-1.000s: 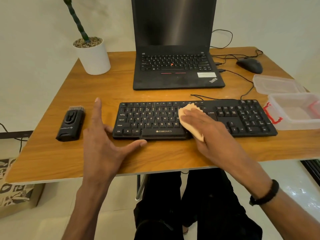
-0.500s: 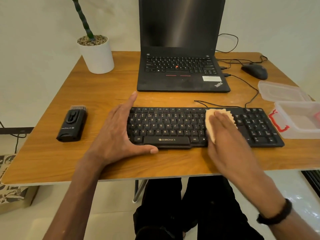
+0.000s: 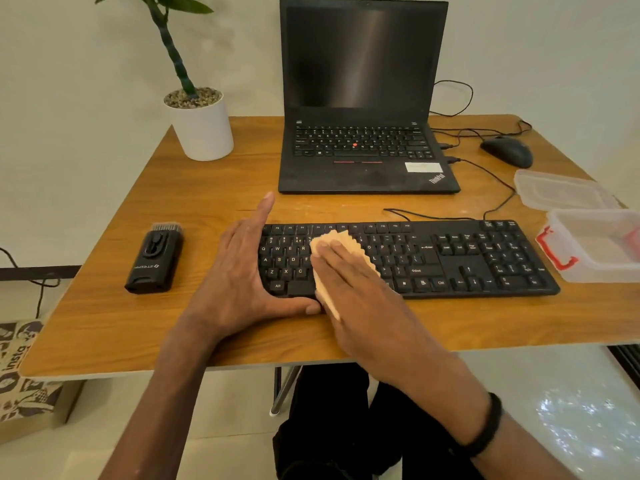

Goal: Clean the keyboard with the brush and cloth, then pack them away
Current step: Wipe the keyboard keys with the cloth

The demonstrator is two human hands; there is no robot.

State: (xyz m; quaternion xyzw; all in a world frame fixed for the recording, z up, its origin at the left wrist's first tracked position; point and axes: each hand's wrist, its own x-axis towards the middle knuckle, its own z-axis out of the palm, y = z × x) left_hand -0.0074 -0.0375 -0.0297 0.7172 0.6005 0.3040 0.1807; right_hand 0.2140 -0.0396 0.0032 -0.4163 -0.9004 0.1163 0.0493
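In the head view, a black keyboard (image 3: 433, 261) is laid across the near part of a wooden counter (image 3: 207, 199), with its cable led off toward the far side. A pale orange cloth (image 3: 341, 239) is pressed flat onto the keys left of the keyboard's middle by the right hand (image 3: 349, 275); the fingers are kept straight on top of the cloth, so nothing is clasped in that grip. The near corner of the cloth is seen hanging past the keyboard's near edge. The left hand (image 3: 242, 282) is set against the left end of the keyboard, with the fingers stretched out along that end toward the far side and the thumb laid along the near edge; this grip is spread wide and nothing is enclosed by it. A dark band is worn on the right wrist.

The brush (image 3: 154, 259), a black block with bristles at its far end, is laid on the counter well to the left of the keyboard, apart from both hands. At the right edge, 1 clear plastic box (image 3: 595, 271) with a red clasp is placed just beside the keyboard, and its lid (image 3: 561, 188) lies just beyond it. Farther back, an open laptop (image 3: 363, 98), a mouse (image 3: 507, 151) and a potted plant (image 3: 201, 126) are stood.
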